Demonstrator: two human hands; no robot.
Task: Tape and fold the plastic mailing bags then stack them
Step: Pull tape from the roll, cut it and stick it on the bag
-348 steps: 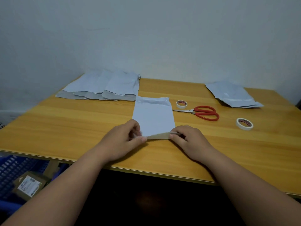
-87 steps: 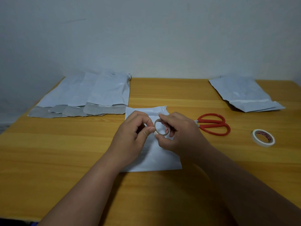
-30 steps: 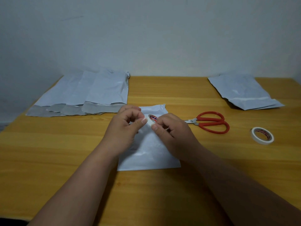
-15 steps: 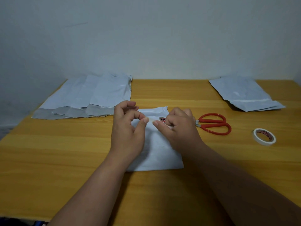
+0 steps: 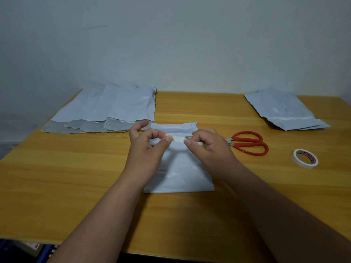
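Far to my left on the wooden surface [image 5: 76, 177], a spread of flat mailing bags [image 5: 106, 111] lies fanned out against the wall side. In front of me a single mailing bag [image 5: 180, 173] lies flat, its top edge folded over. My left hand [image 5: 146, 149] hovers above it, thumb and forefinger pinching the free end of a short strip of tape [image 5: 177, 139]. My right hand [image 5: 207, 147] curls around the small tape roll [image 5: 189, 138] the strip comes from, mostly hidden in my fingers. Just right of that lie red-handled scissors [image 5: 248, 142], then a second tape roll [image 5: 305, 158], and behind them a stack of bags [image 5: 284, 112].
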